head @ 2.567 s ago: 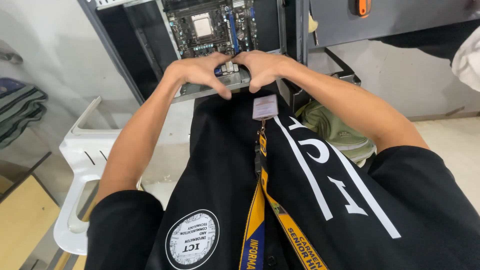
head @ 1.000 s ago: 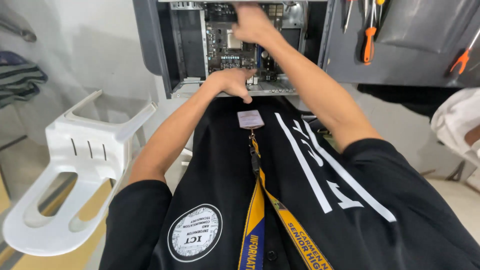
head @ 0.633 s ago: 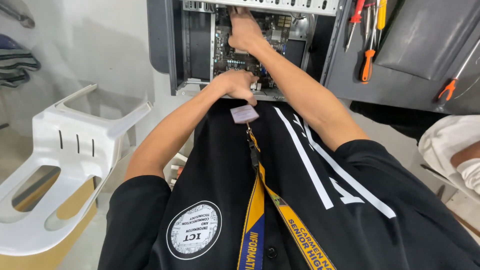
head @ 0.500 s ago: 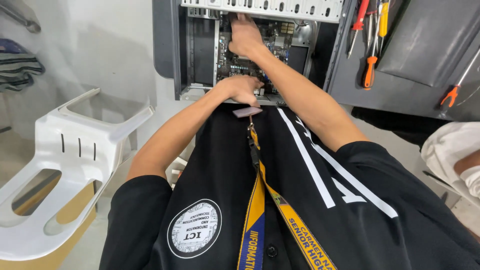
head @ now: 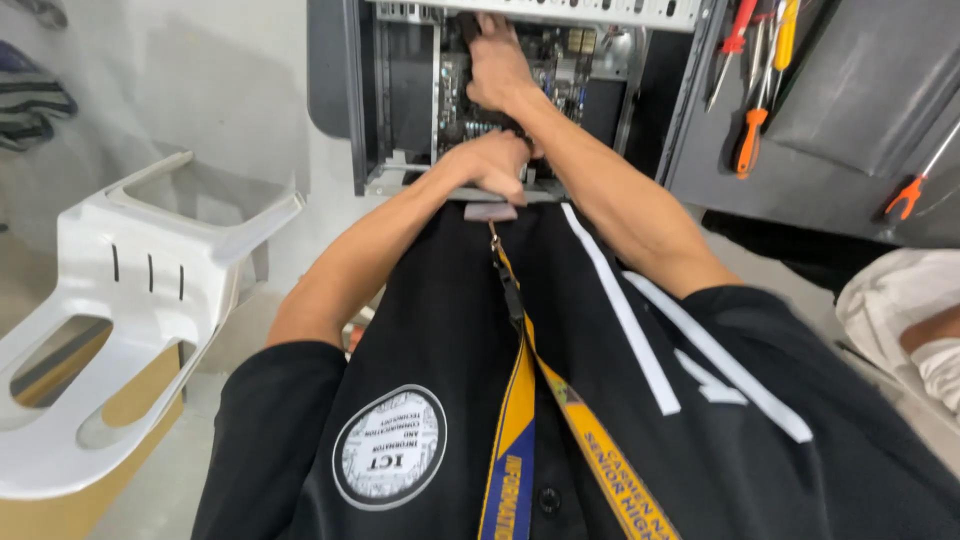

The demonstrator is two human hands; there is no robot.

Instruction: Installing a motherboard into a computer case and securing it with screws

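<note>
Computer case (head: 345,110), an open grey metal tower, sits at the top centre of the frame with its side panel off, and it looks heavy and stiff, best held by its steel frame edges rather than by anything inside. Starting at the left of the frame, a white plastic chair (head: 130,290) lies tipped beside a pale wall, well apart from the case. Moving to the centre, the left hand (head: 490,160) rests with curled fingers on the case's lower rim, just above a badge on a yellow and blue lanyard (head: 515,400) hanging over a black shirt. Slightly right and higher, the right hand (head: 497,70) reaches deep into the case, fingers closed around something dark near the top edge; what it grips I cannot make out. As a container, the case holds a circuit board (head: 560,70) crowded with small parts, which I judge fragile and better touched only at its edges. Further right, orange and red screwdrivers (head: 750,110) lie on a dark grey panel (head: 850,90). At the far right edge, another person's white sleeve (head: 900,310) shows.
</note>
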